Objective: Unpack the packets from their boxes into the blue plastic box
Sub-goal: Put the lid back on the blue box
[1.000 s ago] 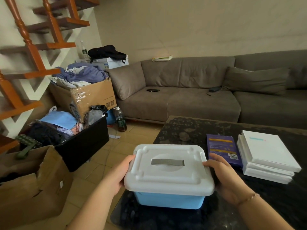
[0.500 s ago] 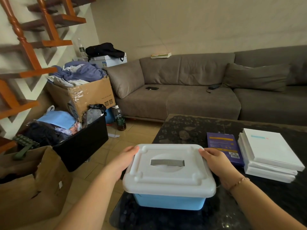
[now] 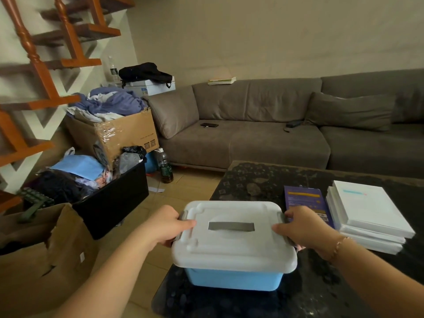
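Note:
The blue plastic box stands on the near left corner of the dark table, closed by its white lid with a grey handle. My left hand grips the grey latch on the lid's left side, thumb on top. My right hand grips the grey latch on the right side the same way. To the right lie a flat purple box and a stack of white boxes.
A grey sofa runs behind the table. Left of the table on the tiled floor stand a black crate of clothes, a taped cardboard box, a brown paper bag and a bottle. Wooden stairs rise at far left.
Both hands have slid from the box's sides up to the lid's edges and now hold the grey side latches, which stick out from the lid. The box has not moved.

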Demonstrator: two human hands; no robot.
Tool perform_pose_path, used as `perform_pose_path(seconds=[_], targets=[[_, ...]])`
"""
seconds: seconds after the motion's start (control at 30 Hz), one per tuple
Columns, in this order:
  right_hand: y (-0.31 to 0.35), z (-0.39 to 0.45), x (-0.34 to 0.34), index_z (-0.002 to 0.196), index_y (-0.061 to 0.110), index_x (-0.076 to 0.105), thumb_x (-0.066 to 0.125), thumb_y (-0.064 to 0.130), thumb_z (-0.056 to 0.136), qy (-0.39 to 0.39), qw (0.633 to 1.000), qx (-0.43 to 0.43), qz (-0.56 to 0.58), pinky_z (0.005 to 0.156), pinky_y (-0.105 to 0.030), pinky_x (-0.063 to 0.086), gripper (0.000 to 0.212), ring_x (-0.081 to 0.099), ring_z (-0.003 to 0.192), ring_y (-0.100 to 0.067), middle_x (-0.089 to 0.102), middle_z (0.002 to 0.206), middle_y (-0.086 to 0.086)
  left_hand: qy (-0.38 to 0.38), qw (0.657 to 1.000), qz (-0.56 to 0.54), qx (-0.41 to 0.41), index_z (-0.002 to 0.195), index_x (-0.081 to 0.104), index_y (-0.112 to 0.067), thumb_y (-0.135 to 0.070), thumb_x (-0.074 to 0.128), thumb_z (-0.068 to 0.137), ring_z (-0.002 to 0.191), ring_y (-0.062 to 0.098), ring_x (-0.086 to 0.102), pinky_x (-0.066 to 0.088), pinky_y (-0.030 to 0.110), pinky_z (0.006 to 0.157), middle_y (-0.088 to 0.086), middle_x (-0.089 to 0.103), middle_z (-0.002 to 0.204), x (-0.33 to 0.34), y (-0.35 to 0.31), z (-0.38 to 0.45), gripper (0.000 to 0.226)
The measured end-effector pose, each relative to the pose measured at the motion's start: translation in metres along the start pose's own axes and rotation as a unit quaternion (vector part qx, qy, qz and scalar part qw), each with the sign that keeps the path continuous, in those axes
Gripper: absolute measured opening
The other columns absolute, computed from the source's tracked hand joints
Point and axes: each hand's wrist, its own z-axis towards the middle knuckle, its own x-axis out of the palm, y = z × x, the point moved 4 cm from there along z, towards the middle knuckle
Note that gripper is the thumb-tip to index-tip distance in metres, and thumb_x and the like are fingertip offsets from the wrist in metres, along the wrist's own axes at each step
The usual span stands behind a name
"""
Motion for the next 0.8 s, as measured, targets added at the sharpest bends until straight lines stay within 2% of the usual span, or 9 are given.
perform_pose_path(seconds=[0.1,0.2,0.33,0.43,0.5,0.57,0.63,0.7,0.8], targets=[[-0.005,-0.004,0.009,0.111,0.007,0.064,0.066,0.029,0.09,-0.025,0.998,0.024,0.049,0.057,-0.022,0.05,0.03,0.061,0.074,-0.013,0.063,0.086,-0.002,-0.06,0.989,0.132,0.026,0.072,0.057,-0.015,-0.041,0.061,0.094,0.05,0.006,0.049,0.029,0.013,0.037,-0.004,0.052,0.061,0.003,-0.004,0.001,0.035],[0.001,-0.008,0.02,0.124,0.008,0.056,0.056,0.026,0.097,-0.057,0.998,0.022,0.018,0.055,-0.017,0.041,0.032,0.054,0.072,-0.009,0.057,0.093,-0.001,-0.091,0.982,0.164,0.029,0.071,0.058,-0.015,-0.044,0.061,0.094,0.048,0.007,0.048,0.026,0.014,0.035,-0.004,0.05,0.058,0.002,-0.004,0.002,0.038],[0.011,-0.016,0.034,0.136,0.012,0.045,0.058,0.02,0.094,-0.112,0.991,-0.003,-0.071,0.089,-0.032,0.055,0.044,0.059,0.099,-0.021,0.059,0.115,-0.006,-0.11,0.977,0.182,0.03,0.073,0.06,-0.017,-0.042,0.059,0.095,0.048,0.006,0.044,0.026,0.018,0.042,-0.006,0.048,0.058,0.006,-0.005,-0.001,0.033],[0.011,-0.022,0.028,0.139,0.015,0.043,0.05,0.025,0.098,-0.113,0.991,-0.024,-0.064,0.087,-0.03,0.055,0.043,0.06,0.093,-0.016,0.061,0.116,-0.003,-0.058,0.994,0.064,0.073,0.075,0.062,-0.022,-0.037,0.058,0.097,0.05,0.003,0.051,0.032,0.013,0.045,-0.008,0.056,0.061,0.006,0.002,-0.012,0.027],[0.001,-0.028,0.022,0.143,0.019,0.041,0.054,0.034,0.097,-0.087,0.995,-0.05,0.006,0.089,-0.029,0.052,0.05,0.055,0.094,-0.011,0.059,0.124,0.0,0.03,0.986,-0.136,0.089,0.098,0.062,-0.037,-0.043,0.069,0.086,0.075,-0.001,0.068,0.047,0.013,0.062,-0.011,0.073,0.086,0.013,0.021,-0.027,0.015],[-0.016,-0.039,0.025,0.151,0.027,0.026,0.066,0.045,0.087,-0.022,0.984,-0.08,0.158,0.097,-0.032,0.048,0.077,0.05,0.106,-0.009,0.049,0.135,0.006,0.117,0.931,-0.332,0.099,0.117,0.051,-0.046,-0.058,0.089,0.051,0.101,0.004,0.069,0.055,0.027,0.079,-0.018,0.073,0.106,0.029,0.041,-0.04,0.076],[-0.028,-0.05,0.038,0.151,0.044,0.008,0.07,0.05,0.077,0.076,0.95,-0.088,0.29,0.102,-0.033,0.044,0.097,0.048,0.113,-0.006,0.039,0.14,0.015,0.116,0.906,-0.383,0.136,0.125,0.046,-0.042,-0.066,0.091,0.019,0.105,-0.001,0.066,0.055,0.027,0.079,-0.024,0.071,0.108,0.046,0.056,-0.044,0.117],[-0.037,-0.051,0.053,0.147,0.054,0.001,0.073,0.052,0.073,0.116,0.92,-0.1,0.361,0.095,-0.03,0.047,0.103,0.051,0.112,-0.002,0.038,0.137,0.025,0.069,0.899,-0.403,0.159,0.118,0.052,-0.026,-0.064,0.09,0.005,0.09,-0.006,0.069,0.056,0.023,0.068,-0.016,0.074,0.098,0.058,0.064,-0.036,0.125],[-0.04,-0.053,0.059,0.148,0.053,0.003,0.083,0.054,0.063,0.095,0.91,-0.134,0.381,0.092,-0.028,0.054,0.117,0.055,0.113,0.002,0.044,0.13,0.034,0.052,0.896,-0.414,0.149,0.121,0.055,-0.032,-0.058,0.095,0.01,0.099,0.01,0.07,0.06,0.029,0.073,-0.009,0.075,0.105,0.067,0.06,-0.035,0.12]])
